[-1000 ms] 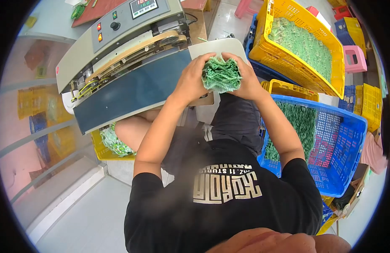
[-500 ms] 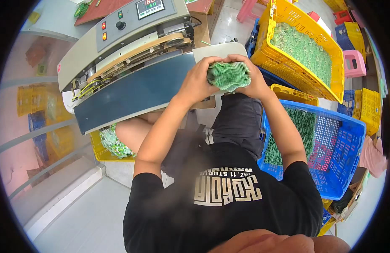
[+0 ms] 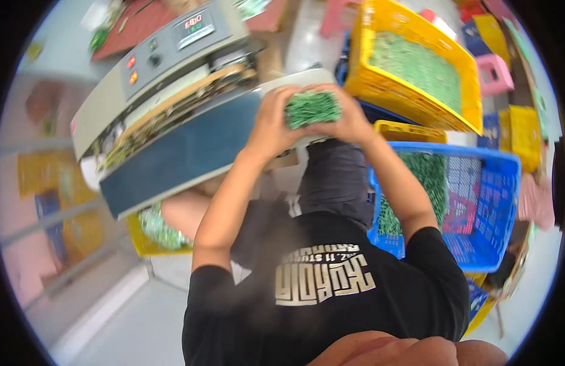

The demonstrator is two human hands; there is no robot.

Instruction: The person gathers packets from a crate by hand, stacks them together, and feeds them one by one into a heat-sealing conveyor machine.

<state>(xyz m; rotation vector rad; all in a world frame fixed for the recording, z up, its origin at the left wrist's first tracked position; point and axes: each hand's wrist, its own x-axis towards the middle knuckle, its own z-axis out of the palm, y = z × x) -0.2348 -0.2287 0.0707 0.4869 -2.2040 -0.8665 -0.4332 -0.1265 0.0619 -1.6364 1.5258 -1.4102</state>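
The display [image 3: 195, 28] is blurred; the green bundle [image 3: 313, 108] has hidden sides.

Bright, diffuse light bathes the scene as blur softens the grey machine [image 3: 172, 46], far left, and yellow crate [image 3: 410, 100], far right; a smudge veils the black shirt [image 3: 325, 314] while fisheye distortion bends the edges.

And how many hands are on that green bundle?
2. The left hand is on the left side of the green bundle, and the right hand is on its right side. I see no others, though more could be hidden behind it.
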